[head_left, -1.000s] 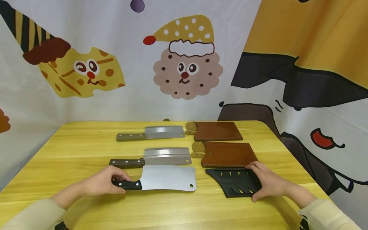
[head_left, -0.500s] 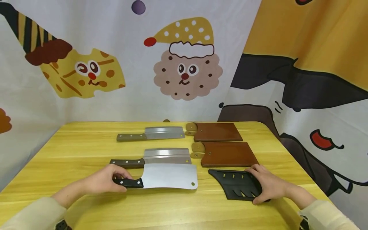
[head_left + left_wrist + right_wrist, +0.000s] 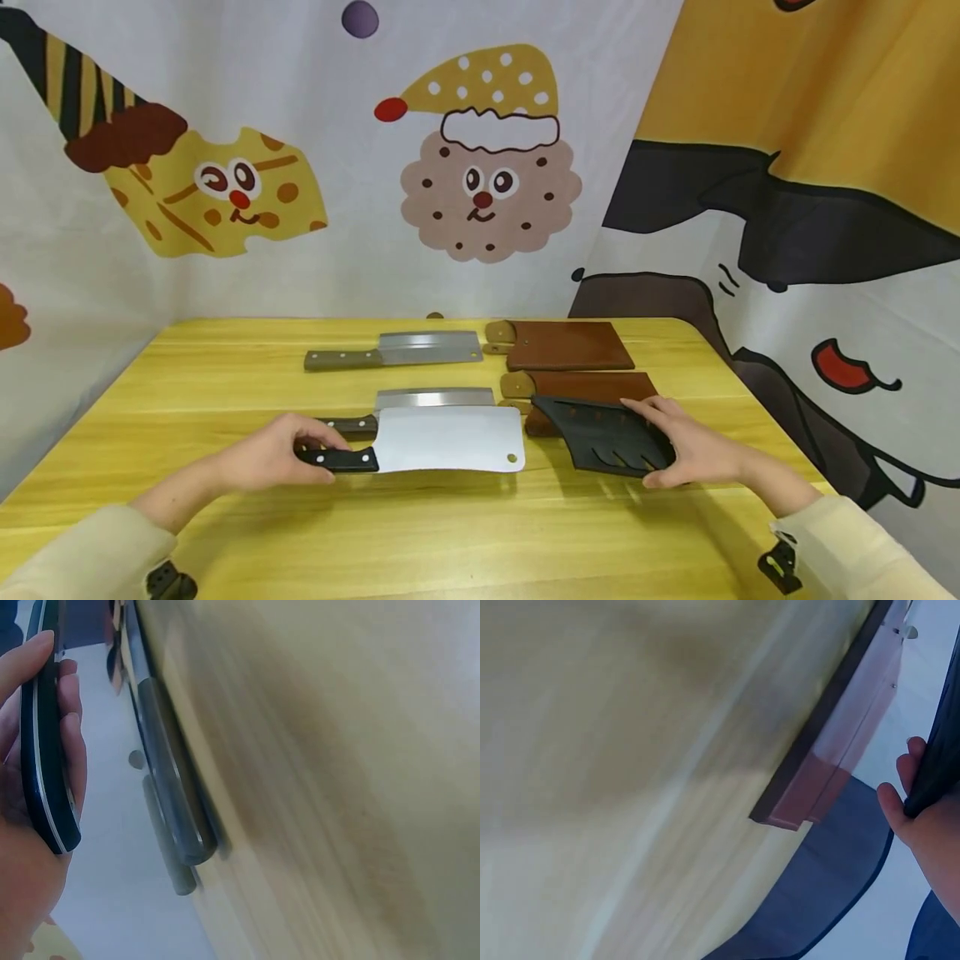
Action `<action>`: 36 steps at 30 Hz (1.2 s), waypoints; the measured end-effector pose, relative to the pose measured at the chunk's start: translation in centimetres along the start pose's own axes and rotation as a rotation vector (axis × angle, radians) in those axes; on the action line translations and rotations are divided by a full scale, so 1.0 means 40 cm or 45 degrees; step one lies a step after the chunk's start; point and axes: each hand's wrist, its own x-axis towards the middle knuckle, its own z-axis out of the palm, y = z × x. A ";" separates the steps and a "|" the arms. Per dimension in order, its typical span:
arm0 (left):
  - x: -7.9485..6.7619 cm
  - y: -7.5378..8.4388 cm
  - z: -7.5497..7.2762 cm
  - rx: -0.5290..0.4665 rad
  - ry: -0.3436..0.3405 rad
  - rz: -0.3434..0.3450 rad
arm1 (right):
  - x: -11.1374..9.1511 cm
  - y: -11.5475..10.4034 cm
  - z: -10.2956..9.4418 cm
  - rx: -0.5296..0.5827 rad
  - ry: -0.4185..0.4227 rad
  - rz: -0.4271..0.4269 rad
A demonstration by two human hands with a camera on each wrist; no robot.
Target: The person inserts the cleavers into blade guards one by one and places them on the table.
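My left hand [image 3: 281, 452] grips the black riveted handle of a cleaver [image 3: 450, 439], held above the table with its broad blade pointing right. The left wrist view shows the thumb and fingers around that handle [image 3: 46, 750]. On the right, my right hand [image 3: 693, 446] holds a black slotted blade guard [image 3: 611, 437] by its right end, raised and tilted. A gap separates the cleaver's tip from the guard. Behind the cleaver lies a dark-handled cleaver [image 3: 435, 397], partly covered by the held blade. The guard hides part of a brown leather sheath [image 3: 600, 385].
Farther back lie a cleaver with an olive-brown handle [image 3: 345, 359] and a second brown sheath [image 3: 573, 346]. All rest on the yellow wooden table [image 3: 420, 533]. A printed curtain [image 3: 360, 167] hangs behind the far edge.
The cleaver has risen off the table and shifted slightly right in my left hand. My right hand has lifted the blade guard, which now tilts and overlaps the nearer sheath.
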 end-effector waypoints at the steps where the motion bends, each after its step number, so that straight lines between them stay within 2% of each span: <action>1: 0.004 0.003 -0.003 -0.001 0.004 -0.001 | 0.008 0.001 -0.004 0.005 0.000 0.002; 10: 0.029 0.022 -0.025 0.022 0.018 -0.030 | 0.046 -0.012 -0.024 0.049 -0.028 0.053; 36: 0.038 0.022 -0.028 0.063 0.037 -0.047 | 0.054 -0.011 -0.023 0.030 -0.022 0.055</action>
